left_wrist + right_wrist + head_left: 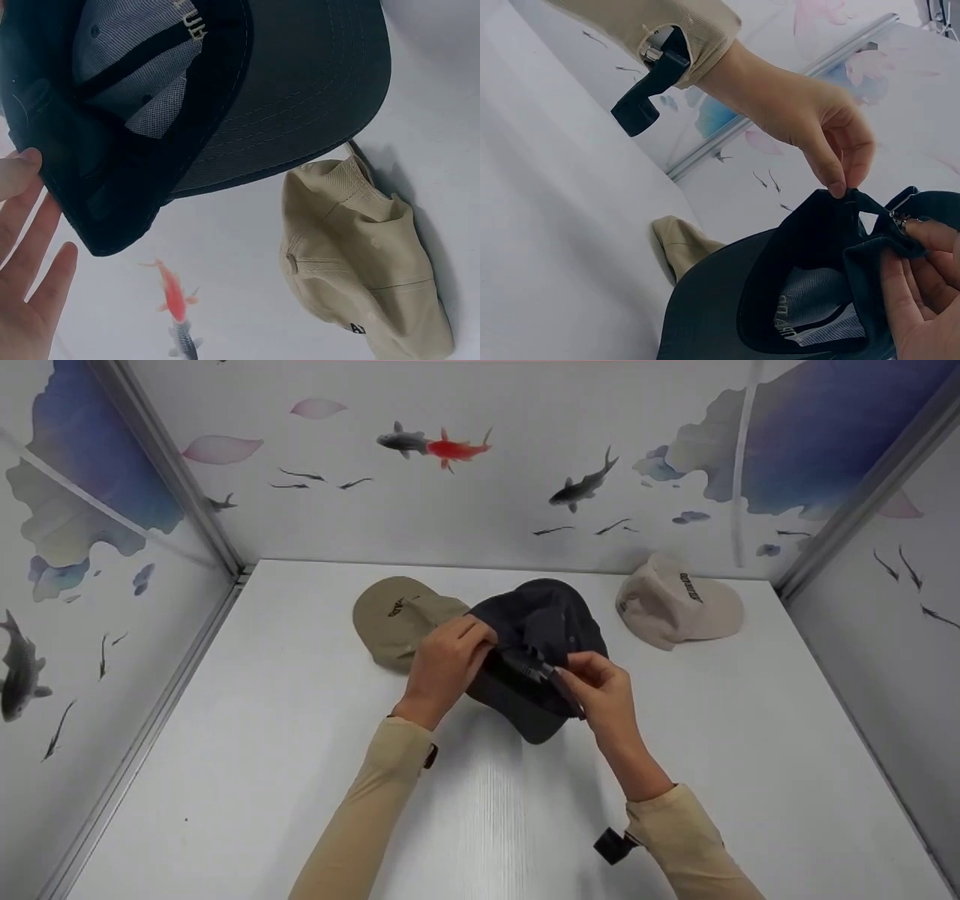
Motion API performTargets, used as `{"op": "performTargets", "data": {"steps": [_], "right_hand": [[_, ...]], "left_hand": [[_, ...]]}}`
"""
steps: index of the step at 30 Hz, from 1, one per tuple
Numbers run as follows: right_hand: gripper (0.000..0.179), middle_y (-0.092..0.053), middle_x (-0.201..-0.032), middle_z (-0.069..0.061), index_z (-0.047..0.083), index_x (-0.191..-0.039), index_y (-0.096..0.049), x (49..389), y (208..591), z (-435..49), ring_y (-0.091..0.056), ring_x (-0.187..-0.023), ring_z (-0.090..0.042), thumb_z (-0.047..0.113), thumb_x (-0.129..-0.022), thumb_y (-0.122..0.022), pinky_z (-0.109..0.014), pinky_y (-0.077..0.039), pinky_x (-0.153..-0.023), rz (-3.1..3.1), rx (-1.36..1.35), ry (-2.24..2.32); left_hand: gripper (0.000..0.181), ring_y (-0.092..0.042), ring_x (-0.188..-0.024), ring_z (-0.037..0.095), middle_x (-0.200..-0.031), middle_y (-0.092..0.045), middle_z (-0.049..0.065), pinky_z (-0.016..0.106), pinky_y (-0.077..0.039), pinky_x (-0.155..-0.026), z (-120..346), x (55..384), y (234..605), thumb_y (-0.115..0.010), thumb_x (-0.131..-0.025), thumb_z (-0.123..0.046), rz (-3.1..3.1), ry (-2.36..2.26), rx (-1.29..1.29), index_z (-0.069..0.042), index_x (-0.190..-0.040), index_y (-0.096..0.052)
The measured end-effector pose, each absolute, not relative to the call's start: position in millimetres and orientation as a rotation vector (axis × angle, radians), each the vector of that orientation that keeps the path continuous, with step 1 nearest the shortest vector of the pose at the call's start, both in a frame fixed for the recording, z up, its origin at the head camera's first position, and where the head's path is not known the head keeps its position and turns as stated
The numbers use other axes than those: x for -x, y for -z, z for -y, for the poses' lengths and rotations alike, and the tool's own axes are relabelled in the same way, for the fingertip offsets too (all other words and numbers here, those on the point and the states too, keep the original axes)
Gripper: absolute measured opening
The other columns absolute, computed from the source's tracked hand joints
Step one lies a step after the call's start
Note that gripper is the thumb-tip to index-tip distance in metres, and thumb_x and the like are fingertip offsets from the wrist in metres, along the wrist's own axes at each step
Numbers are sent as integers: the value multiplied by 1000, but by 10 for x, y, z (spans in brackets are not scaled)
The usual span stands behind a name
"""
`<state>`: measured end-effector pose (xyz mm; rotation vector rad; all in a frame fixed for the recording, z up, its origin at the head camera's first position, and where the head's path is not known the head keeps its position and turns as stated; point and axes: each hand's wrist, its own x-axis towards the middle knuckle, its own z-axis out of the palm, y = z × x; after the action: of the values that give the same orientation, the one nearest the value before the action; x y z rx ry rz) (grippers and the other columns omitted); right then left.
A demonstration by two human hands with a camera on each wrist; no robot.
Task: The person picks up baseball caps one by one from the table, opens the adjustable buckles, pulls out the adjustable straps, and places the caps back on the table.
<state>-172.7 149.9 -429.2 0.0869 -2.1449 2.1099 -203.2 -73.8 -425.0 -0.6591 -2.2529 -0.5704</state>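
Between my two hands is a dark navy cap (551,611), held with its inside facing me and its brim (315,90) low. My left hand (448,664) pinches the cap's back edge between thumb and fingers, as the right wrist view also shows. On the other side of the back opening, my right hand (606,696) grips the adjustment strap beside a small metal buckle (900,219). Pale lettering (782,315) and mesh lining show inside the crown. The strap's exact path through the buckle is too dark to make out.
A khaki cap (401,619) lies on the white table (262,750), partly behind the navy cap and my left hand. Farther right, near the back wall, lies a pale beige cap (686,604). White panels (480,525) with painted fish enclose the table's back and sides.
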Motion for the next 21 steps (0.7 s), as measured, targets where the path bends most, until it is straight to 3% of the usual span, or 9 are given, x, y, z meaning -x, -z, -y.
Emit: {"op": "performTargets", "data": {"steps": [21], "right_hand": [[12,-69,-82,5,-5,-98,-68,1697,4287,-1554,-63,-73,-6,-2,-87,-73,-19,-52,-62,2148,-80,-2147]], "left_hand": [[6,-66,-93,16,-96,-66,1,28,-57,-84,889,2056,4287,-70,-92,-8,2331,663,586,-12,-94,-66]]}}
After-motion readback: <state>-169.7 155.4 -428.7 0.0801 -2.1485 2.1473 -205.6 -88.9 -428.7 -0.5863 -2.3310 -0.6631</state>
